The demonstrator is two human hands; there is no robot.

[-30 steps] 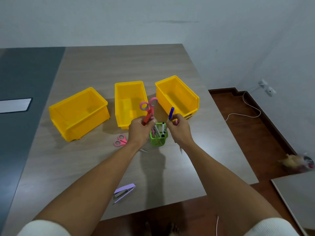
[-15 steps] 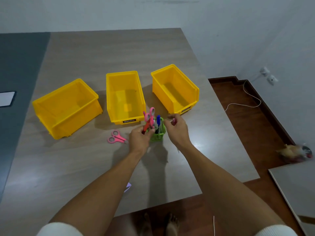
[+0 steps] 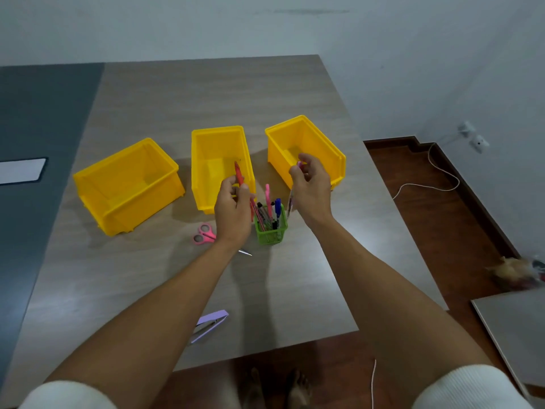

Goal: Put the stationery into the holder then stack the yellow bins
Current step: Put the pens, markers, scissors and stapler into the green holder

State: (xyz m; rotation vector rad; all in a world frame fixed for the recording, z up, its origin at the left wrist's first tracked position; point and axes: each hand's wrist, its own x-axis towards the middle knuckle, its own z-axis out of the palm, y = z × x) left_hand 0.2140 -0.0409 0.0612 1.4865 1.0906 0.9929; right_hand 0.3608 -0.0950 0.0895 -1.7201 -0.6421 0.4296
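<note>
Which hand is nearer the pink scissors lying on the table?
Left. The left hand hovers just right of the pink scissors, its wrist crossing their blades. The right hand is farther right, beyond the green holder.

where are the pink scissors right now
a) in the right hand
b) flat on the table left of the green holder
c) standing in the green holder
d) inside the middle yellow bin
b: the pink scissors lie flat on the table, to the left of the green holder and partly behind the left hand.
</note>
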